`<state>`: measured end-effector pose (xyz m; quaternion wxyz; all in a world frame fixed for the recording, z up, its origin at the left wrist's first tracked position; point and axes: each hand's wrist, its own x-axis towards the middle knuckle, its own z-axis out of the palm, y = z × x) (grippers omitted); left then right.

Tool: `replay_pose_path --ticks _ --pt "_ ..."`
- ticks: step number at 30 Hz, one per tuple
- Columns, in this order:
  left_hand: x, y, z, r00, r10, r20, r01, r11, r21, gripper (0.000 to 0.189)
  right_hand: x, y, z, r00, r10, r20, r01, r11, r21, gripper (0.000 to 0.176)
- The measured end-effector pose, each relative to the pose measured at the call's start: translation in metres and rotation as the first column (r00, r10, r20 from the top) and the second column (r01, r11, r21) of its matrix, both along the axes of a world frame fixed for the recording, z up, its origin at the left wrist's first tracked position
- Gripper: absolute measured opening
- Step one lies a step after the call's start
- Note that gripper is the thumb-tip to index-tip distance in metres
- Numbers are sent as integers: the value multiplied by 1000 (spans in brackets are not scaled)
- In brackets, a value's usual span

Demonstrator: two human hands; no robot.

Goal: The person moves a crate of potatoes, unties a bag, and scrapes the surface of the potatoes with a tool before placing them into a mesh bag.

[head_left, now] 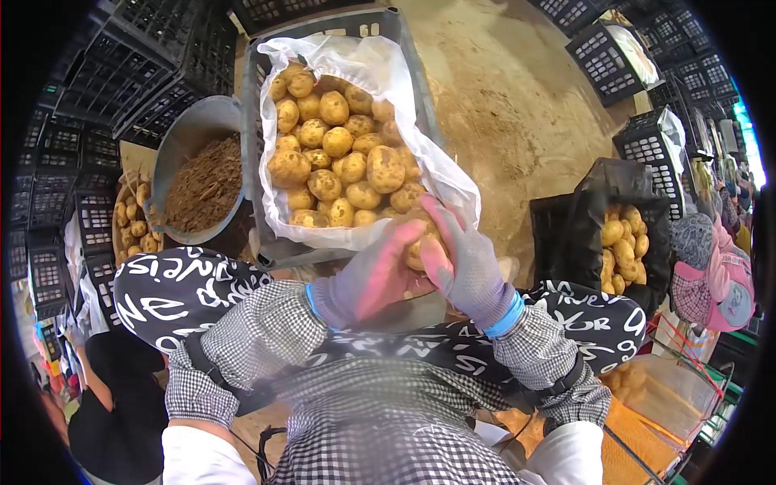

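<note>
Over the near end of a grey plastic crate (420, 89), left hand (372, 271) and right hand (469, 263) close round a potato (415, 255), fingers wrapped, thumbs near each other. Whether a second one sits behind it, can't tell, fingers cover too much.

Step looks like handling or checking a single tuber by hand, my read. From this grip, a move calls for both palms keeping light, even pressure, since a rounded, dusty skin could slip.

Materials: gloves (483, 293) are knit-looking, greyish purple with pink on palms and fingers. Potato is yellow-brown, roundish. Crate is lined with a thin white bag (443, 174), crumpled, draped over the rim; loose potatoes (335, 141) heaped inside, round to oval, yellow with brown dirt patches.

Left of crate: round smooth-walled bucket (184, 137) with crumbly brown soil-like matter (202, 186). Right: glossy black bag (558, 234), more oblong potatoes in it. Floor (493, 105) tan, dusty. Sleeves (263, 331) small black-and-white check, trousers (182, 291) black with white lettering.
</note>
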<state>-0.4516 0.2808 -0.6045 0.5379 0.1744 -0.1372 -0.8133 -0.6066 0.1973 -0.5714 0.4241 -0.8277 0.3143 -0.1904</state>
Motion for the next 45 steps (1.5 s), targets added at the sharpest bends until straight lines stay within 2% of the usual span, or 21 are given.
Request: replay_pose_path --ticks 1,3,8,10,11,12,15,16,18,21,23,25,27,29,32,35,38,41,42,44,45 --pt "0 -2 2 1000 5 0 -5 1000 8 47 -2 -3 -3 1000 25 -12 -25 1000 -4 49" --pt "-4 -3 10 1000 31 -2 -30 975 221 49 -3 -6 -9 998 57 -39 -58 998 -36 45" --pt "-6 -2 16 999 36 22 -41 960 276 51 -4 -5 -14 995 101 -15 -101 992 -70 36" --pt "-6 -3 25 998 50 48 -61 965 255 54 -7 -16 -15 995 -96 21 84 941 329 36" --pt "-4 -3 30 996 55 63 -69 969 236 57 -8 -21 -15 981 -195 9 163 843 512 37" --pt "-3 -3 33 995 61 79 -77 973 217 60 -7 -22 -16 967 -249 55 152 738 658 45" --pt "9 -8 39 930 151 336 -190 978 88 64 -6 -20 -7 978 -61 197 -9 943 332 57" --pt "9 -6 32 847 207 490 -242 970 8 66 -8 -26 -10 978 96 187 -124 982 141 73" --pt "4 -2 18 601 310 737 -291 943 -160 71 1 -18 -5 992 108 70 -112 992 53 80" --pt "12 0 20 264 381 886 -64 924 -378 78 3 -11 -8 996 88 6 -88 996 34 91" --pt "19 1 25 255 263 930 -18 963 -268 81 6 -9 -2 997 79 13 -80 995 57 93" --pt "21 1 23 189 272 944 9 960 -279 82 6 -5 -4 998 63 26 -63 998 18 93" --pt "19 2 15 73 402 913 32 914 -405 79 7 -3 -7 998 59 21 -60 997 51 96" --pt "18 4 16 108 344 933 -3 938 -346 75 6 -3 -9 998 70 -6 -68 986 155 101" --pt "17 4 20 128 297 946 -31 955 -296 70 5 1 -12 999 43 24 -45 995 84 90" --pt "17 4 18 104 273 956 -36 962 -271 60 6 4 -16 1000 23 19 -24 999 24 90" --pt "23 3 6 121 255 959 -139 961 -238 47 2 2 -17 997 70 40 -75 987 141 90" --pt "22 0 12 85 260 962 -192 952 -240 35 -1 0 -17 988 71 137 -122 905 409 100" --pt "22 -1 19 62 263 963 -184 951 -248 32 -2 -1 -16 982 14 190 -110 857 504 100" --pt "22 4 36 -49 248 968 -44 967 -250 36 -7 -8 -12 953 -128 273 -91 741 666 99" --pt "22 7 46 -100 250 963 28 968 -249 38 -12 -14 -12 937 -163 307 -89 741 666 94"
